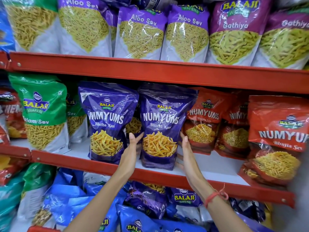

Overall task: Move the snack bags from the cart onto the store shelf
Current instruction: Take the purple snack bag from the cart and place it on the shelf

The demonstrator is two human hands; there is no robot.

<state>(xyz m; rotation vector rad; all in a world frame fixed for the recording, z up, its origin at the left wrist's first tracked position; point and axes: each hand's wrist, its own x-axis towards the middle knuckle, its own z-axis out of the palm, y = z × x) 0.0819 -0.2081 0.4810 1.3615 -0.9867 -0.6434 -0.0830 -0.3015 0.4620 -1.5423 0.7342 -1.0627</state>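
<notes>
the purple numyums bag (161, 129) stands upright on the middle shelf (209, 166), its base near the red front edge, just beside a matching purple bag (107, 123). glossy foil, yellow sticks printed low on the front. left hand (132, 148) and right hand (187, 148) press flat against its sides, grip holding the bag between both palms.

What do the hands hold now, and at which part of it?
Both hands, left hand and right hand, hold one purple Numyums bag by its lower sides, upright on the middle shelf.
</notes>
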